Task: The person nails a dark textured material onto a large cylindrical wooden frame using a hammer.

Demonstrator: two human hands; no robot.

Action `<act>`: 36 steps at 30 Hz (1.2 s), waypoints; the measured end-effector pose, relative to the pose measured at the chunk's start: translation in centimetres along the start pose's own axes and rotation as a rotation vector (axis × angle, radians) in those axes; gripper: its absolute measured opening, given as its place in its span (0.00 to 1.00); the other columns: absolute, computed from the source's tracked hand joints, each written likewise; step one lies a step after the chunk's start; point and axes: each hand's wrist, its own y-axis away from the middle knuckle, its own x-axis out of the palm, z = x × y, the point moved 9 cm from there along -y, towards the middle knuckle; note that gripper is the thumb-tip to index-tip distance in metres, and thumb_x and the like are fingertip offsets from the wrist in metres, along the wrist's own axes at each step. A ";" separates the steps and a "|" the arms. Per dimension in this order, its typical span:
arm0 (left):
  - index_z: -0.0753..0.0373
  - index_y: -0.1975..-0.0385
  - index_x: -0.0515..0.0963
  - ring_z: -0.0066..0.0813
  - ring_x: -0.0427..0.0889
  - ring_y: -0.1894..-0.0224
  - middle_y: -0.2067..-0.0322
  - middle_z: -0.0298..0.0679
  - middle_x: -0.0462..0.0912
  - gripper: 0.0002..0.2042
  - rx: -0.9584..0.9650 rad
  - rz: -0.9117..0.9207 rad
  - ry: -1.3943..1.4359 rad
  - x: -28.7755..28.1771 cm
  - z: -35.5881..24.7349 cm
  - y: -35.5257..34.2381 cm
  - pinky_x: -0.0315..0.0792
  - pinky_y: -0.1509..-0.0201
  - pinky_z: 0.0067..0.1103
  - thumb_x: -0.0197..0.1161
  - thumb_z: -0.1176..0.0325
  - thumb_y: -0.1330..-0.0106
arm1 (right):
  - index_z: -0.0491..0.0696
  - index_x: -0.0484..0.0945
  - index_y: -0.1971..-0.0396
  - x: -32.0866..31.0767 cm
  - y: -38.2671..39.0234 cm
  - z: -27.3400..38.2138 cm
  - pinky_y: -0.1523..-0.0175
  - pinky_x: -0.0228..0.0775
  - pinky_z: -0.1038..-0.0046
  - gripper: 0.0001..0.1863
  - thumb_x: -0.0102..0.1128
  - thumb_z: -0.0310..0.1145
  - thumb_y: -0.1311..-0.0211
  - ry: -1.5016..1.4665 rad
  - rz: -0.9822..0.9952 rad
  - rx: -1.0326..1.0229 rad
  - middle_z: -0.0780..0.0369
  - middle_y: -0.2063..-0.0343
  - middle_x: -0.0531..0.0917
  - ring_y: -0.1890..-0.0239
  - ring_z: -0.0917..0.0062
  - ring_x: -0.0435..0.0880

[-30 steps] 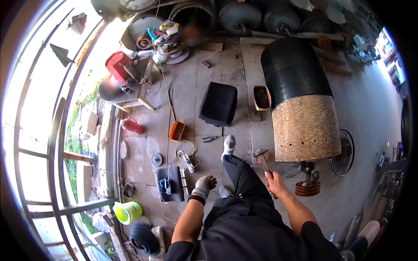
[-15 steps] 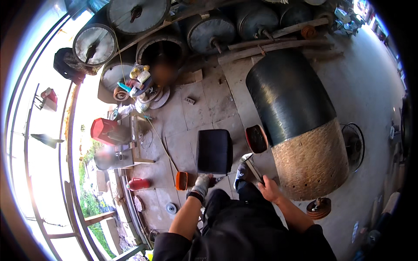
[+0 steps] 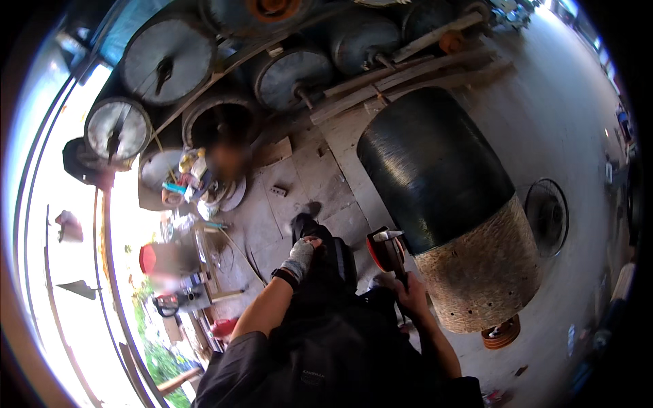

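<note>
My left hand (image 3: 299, 258), in a grey work glove with bare fingertips, is over my dark trouser leg with its fingers curled in; what they hold, if anything, is hidden. My right hand (image 3: 411, 298) grips the dark handle of a hand tool with a pale metal head (image 3: 389, 235); its exact kind is unclear. That head overlaps a red-rimmed container (image 3: 373, 249) beside a large cylinder. The cylinder's far part is wrapped in glossy black (image 3: 428, 163), while its near part is rough tan material (image 3: 479, 268) with small holes.
A wire-guarded fan (image 3: 546, 217) stands right of the cylinder, and a ribbed rusty pulley (image 3: 502, 333) sits at its near end. Large drums (image 3: 166, 61) and timber beams (image 3: 408, 78) line the back. My leg partly covers a black tray-like object (image 3: 347, 262).
I have stepped forward, one leg now out ahead over the black tray-like object. My left hand has risen from low beside that object to above the leg. My right hand still holds the tool.
</note>
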 end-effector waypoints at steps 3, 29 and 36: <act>0.65 0.58 0.79 0.30 0.82 0.61 0.63 0.38 0.85 0.13 -0.104 0.124 -0.506 2.2 -0.5 -4.0 0.75 0.55 0.27 0.63 0.62 0.36 | 0.42 0.74 0.62 1.9 -1.7 -1.8 0.64 0.70 0.55 0.14 0.60 0.38 0.35 -0.134 -0.140 0.162 0.45 0.73 0.80 0.66 0.47 0.81; 0.54 0.54 0.79 0.43 0.76 0.45 0.51 0.42 0.79 0.14 0.449 1.442 -2.113 14.6 39.7 -20.1 0.69 0.44 0.42 0.49 0.61 0.33 | 0.46 0.74 0.81 11.1 2.4 -17.2 0.75 0.60 0.80 0.12 0.70 0.24 0.46 -0.441 -1.071 0.637 0.70 0.85 0.73 0.81 0.87 0.69; 0.54 0.55 0.79 0.43 0.77 0.46 0.52 0.43 0.80 0.14 0.544 1.411 -2.165 16.6 39.8 -22.4 0.69 0.44 0.42 0.49 0.61 0.34 | 0.45 0.78 0.74 9.5 -0.2 -17.4 0.70 0.68 0.76 0.04 0.65 0.27 0.47 -0.010 -0.968 0.523 0.65 0.77 0.78 0.77 0.78 0.75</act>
